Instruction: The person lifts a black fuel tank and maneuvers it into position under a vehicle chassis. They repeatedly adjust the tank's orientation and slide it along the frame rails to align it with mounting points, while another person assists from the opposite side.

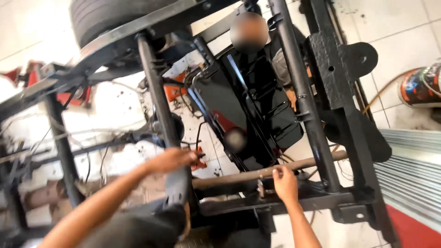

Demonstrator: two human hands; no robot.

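So the rusty brown pipe runs crossways low in the black chassis frame, just above the rear crossmember; right hand has its grip pinched on a small bracket beside it. Left hand rests loose on a black upright tube; open tiled floor to the right, tyre up top.

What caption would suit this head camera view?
Two bare hands, left and right, reach onto a black vehicle chassis frame near a rusty pipe.
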